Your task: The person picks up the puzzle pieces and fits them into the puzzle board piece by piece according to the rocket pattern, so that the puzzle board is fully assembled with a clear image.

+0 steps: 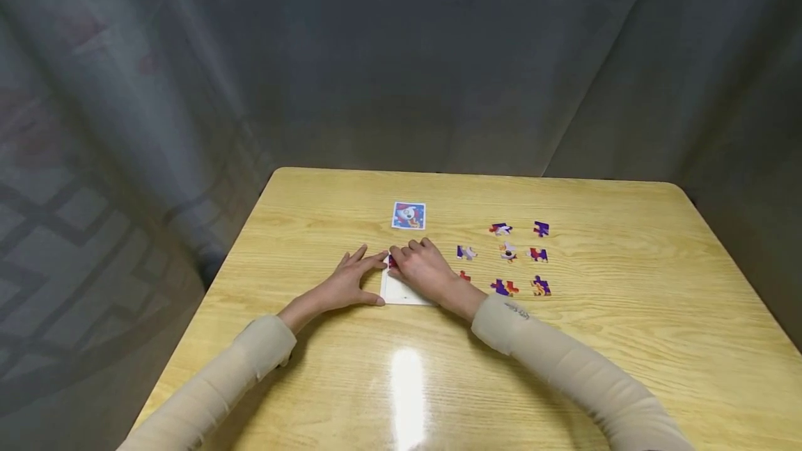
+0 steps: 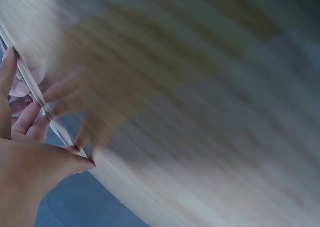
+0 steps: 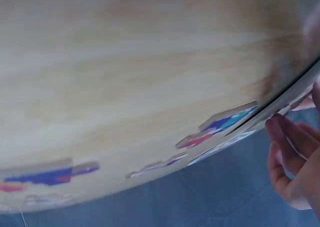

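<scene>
A white puzzle tray (image 1: 401, 292) lies flat in the middle of the table, partly under my right hand. My left hand (image 1: 347, 282) is spread at its left side, thumb at the near corner and a fingertip farther up the edge. The left wrist view shows this hand (image 2: 30, 162) with its thumb against the tray's edge. With bent fingers, my right hand (image 1: 425, 271) holds a dark purple and red puzzle piece (image 1: 392, 262) at the tray's far left corner. The right wrist view shows those curled fingers (image 3: 287, 134) at the tray; the piece is mostly hidden.
Several loose puzzle pieces (image 1: 508, 252) lie in rough rows right of the tray; one red piece (image 1: 464, 275) is close to my right wrist. Beyond the tray lies a square picture card (image 1: 409, 216) with a white cartoon figure. Grey curtains (image 1: 401, 75) hang behind the wooden table (image 1: 313, 381).
</scene>
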`<state>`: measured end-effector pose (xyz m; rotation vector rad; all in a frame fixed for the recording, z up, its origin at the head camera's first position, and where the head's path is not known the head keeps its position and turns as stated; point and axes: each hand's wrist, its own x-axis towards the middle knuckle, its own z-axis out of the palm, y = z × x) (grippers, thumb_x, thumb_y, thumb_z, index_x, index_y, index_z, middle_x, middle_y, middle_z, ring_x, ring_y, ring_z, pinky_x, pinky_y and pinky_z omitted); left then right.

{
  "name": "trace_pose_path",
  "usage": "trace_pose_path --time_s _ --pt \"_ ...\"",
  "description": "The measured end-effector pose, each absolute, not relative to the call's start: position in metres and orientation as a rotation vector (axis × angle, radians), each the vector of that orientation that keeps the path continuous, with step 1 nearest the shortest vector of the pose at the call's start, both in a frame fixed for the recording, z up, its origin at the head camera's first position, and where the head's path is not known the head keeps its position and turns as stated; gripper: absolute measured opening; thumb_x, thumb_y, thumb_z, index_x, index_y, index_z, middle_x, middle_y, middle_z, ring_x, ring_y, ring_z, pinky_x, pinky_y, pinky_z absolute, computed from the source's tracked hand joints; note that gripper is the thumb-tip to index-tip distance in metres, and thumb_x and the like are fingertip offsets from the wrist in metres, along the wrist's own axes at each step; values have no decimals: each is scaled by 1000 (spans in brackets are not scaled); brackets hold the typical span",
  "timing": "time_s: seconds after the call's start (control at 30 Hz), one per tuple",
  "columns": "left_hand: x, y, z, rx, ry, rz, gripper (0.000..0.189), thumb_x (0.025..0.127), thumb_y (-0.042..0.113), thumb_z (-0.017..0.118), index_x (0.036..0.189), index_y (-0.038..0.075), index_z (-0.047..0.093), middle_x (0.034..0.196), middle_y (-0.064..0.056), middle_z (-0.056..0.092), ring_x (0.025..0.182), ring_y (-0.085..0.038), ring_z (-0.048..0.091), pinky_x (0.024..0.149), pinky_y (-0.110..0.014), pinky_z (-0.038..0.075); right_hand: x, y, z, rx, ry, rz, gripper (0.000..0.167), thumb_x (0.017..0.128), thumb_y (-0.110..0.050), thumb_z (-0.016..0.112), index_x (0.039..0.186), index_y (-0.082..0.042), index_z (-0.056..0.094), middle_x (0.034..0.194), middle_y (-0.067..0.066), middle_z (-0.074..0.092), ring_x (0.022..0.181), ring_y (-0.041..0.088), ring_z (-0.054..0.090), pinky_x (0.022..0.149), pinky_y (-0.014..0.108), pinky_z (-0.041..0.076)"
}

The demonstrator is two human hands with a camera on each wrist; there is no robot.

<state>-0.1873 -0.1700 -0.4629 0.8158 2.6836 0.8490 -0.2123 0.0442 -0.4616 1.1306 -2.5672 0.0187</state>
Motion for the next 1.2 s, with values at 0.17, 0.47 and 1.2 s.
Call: trace_pose_path --time_s 0.17,0.47,1.2 --pt "-188 -170 -464 804 2679 837 69 76 39 80 132 9 54 155 -4 32 145 -40 7 113 -63 1 -213 49 -458 1123 -2660 187 46 94 -43 60 120 -5 63 107 7 70 97 24 64 87 44 50" --pt "-190 -171 -463 768 2658 823 70 77 41 79 135 12 53 157 0 28 147 -34 2 115 -59 -4 -215 58 -455 1072 -2782 518 40 87 -38 70 110 -4 69 112 10 63 102 27 56 86 45 49" --pt "-189 -170 -463 789 2658 827 69 77 39 79 134 11 54 156 -4 29 146 -39 5 113 -62 -1 -223 81 -451 995 -2754 598 34 89 -35 69 109 -8 71 115 11 63 106 27 56 88 47 48"
